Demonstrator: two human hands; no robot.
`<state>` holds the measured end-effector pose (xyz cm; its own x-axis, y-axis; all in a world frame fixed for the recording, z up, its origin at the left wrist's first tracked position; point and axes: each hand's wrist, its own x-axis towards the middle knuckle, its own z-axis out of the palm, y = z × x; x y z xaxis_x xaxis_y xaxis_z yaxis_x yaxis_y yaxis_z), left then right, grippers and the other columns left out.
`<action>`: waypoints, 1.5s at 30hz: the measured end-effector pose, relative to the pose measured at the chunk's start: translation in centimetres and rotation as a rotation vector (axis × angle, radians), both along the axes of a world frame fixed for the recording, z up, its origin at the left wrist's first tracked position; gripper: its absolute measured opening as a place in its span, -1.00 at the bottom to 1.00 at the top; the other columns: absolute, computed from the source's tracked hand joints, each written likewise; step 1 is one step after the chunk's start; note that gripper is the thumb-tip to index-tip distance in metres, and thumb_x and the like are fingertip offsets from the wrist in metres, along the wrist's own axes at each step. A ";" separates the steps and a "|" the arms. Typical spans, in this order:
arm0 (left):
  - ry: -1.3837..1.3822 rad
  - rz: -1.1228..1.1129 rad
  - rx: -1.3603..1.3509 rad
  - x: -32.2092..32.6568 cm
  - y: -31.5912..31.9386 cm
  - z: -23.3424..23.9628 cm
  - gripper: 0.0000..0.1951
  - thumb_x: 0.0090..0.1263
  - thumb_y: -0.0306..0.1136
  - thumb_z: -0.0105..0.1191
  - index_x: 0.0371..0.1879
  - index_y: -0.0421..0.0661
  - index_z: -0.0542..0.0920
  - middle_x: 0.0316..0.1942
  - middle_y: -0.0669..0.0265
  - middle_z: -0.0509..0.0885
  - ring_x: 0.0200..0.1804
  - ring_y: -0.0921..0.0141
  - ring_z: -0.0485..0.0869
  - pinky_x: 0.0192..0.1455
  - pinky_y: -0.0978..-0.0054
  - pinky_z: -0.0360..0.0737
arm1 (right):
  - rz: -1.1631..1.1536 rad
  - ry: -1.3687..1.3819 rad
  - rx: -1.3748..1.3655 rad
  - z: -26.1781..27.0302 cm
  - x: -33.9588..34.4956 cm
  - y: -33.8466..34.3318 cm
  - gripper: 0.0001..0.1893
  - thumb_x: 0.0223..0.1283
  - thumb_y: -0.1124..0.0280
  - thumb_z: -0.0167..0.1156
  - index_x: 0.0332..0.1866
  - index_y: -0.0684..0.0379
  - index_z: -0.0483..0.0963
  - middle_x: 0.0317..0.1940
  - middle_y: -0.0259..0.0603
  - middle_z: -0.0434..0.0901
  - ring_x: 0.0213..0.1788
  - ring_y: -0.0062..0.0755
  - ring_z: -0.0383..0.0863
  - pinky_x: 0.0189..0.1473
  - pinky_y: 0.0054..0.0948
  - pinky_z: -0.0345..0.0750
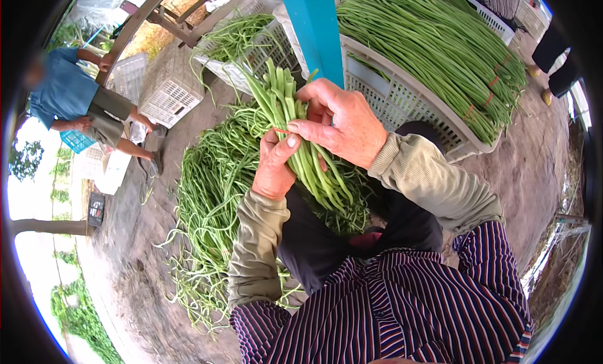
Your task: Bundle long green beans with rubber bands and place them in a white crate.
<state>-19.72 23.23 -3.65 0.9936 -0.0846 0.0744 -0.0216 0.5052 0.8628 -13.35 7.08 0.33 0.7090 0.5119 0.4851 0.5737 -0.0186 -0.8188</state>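
Observation:
My left hand (278,164) grips a bunch of long green stalks (306,168) from below, its thumb beside a thin red band (282,131) at the bunch. Against the upper side of the same bunch, my right hand (341,121) pinches with thumb and curled fingers near the band. Whether the band goes fully round the stalks is hidden by the fingers. Below and left of the hands lies a large heap of long green beans (212,175) on the ground, partly hidden by my left arm.
A white plastic crate (424,114) holds long green bundles with red bands. Another crate (226,69) holds loose beans. A blue post (315,34) rises beyond my hands. One person (70,91) stands at the left by stacked crates (172,88); another's legs (558,58) show at upper right.

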 end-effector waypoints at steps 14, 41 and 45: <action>0.030 -0.076 -0.107 1.3 -0.3 -1.4 -0.49 0.23 -0.02 0.12 -0.07 -0.23 0.42 -0.47 0.11 0.54 -0.58 0.27 0.57 -0.61 0.39 0.59 | 0.178 0.253 0.265 -0.1 1.4 0.1 -0.89 0.17 0.53 0.23 -0.31 0.28 0.44 -0.51 -0.34 0.55 -0.56 -0.72 0.47 -0.55 -0.67 0.43; 0.050 -0.186 -0.153 1.1 -0.8 -1.8 -0.39 0.16 -0.08 0.17 0.08 -0.28 0.37 -0.24 0.10 0.55 -0.43 0.15 0.63 -0.51 0.30 0.67 | 0.241 0.281 -0.020 -0.5 2.0 -1.0 -0.90 0.22 0.52 0.16 -0.31 0.26 0.38 -0.51 -0.33 0.52 -0.55 -0.68 0.46 -0.55 -0.63 0.43; 0.027 -0.153 -0.178 1.4 -0.8 -1.7 -0.42 0.16 -0.10 0.18 0.06 -0.25 0.40 -0.21 0.15 0.52 -0.23 0.14 0.62 -0.16 0.21 0.63 | 0.249 0.318 0.044 0.2 1.8 -0.8 -0.90 0.24 0.52 0.14 -0.31 0.27 0.37 -0.51 -0.34 0.50 -0.57 -0.69 0.47 -0.54 -0.65 0.43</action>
<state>-18.33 22.45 -5.37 0.9720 -0.2226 0.0751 0.0889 0.6446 0.7593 -11.52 6.29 0.54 0.6843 0.6703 0.2871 0.2744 0.1281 -0.9530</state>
